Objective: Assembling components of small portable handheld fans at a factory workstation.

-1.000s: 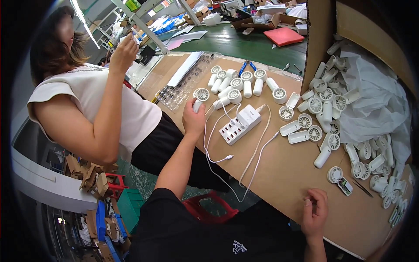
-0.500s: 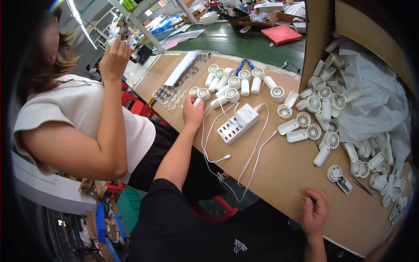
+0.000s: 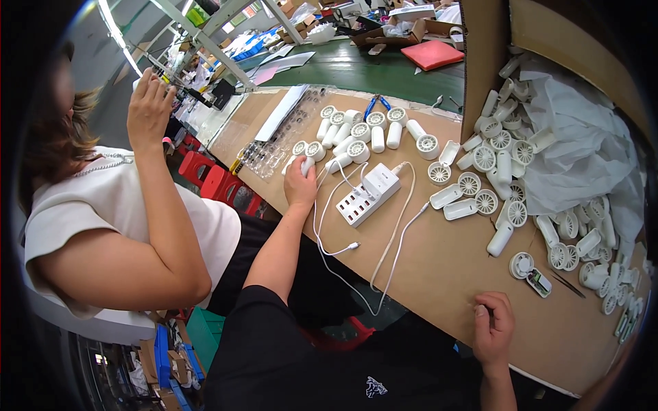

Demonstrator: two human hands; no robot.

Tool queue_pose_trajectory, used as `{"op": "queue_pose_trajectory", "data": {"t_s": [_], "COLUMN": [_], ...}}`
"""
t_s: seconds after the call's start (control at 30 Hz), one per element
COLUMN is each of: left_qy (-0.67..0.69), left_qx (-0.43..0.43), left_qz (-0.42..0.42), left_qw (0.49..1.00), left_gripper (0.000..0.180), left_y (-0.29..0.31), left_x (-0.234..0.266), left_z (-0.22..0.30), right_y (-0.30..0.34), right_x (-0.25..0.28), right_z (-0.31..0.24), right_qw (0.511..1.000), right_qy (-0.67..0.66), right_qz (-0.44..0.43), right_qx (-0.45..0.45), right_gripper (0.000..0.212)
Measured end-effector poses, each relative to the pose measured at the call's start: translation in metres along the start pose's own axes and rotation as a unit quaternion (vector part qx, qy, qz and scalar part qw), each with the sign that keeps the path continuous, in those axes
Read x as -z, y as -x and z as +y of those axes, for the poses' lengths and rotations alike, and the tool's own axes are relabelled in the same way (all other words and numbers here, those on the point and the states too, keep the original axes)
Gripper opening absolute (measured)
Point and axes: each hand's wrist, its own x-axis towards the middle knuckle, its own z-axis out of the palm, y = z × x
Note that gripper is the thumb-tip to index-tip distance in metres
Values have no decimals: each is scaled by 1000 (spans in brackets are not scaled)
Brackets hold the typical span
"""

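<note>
in the head view, our left hand seems closed around a white fan at the table's left; our right hand is half-open, empty. a cable snagging the left could drag the charging hub into neighbouring fans.

Left hand is gripping small white fan by handle. Right hand is hovering or resting at near edge of table, fingers curling; contact unclear. White charger is lying between hands, cables trailing over edge. More fans are lying beyond charger, blue pliers just behind. Opened fan is lying beside tweezers. Co-worker in white top is standing at left, raising one hand.
</note>
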Motion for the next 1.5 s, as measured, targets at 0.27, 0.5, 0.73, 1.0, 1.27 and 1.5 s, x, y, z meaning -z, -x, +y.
{"op": "queue_pose_trajectory", "data": {"t_s": [0.27,0.5,0.73,1.0,1.27,1.5], "left_qy": [143,364,399,317,313,362], "left_qx": [-127,-347,-388,-456,-474,-407], "left_qz": [89,-236,-274,-229,-242,-287], "left_qw": [978,832,785,799,786,788], "left_gripper": [44,47,46,42,41,43], "left_y": [13,165,226,236,243,245], "left_x": [63,70,35,17,48,55], "left_z": [102,274,365,373,353,331], "right_y": [-9,18,38,40,31,75], "right_x": [5,24,154,254,266,168], "right_z": [-1,7,52,72,84,32], "right_qw": [998,996,895,810,788,883], "right_qy": [22,46,330,439,496,394], "right_qz": [-22,38,288,388,364,252], "right_qx": [51,67,88,27,-21,-46], "right_gripper": [20,23,22,36,53,56]}}
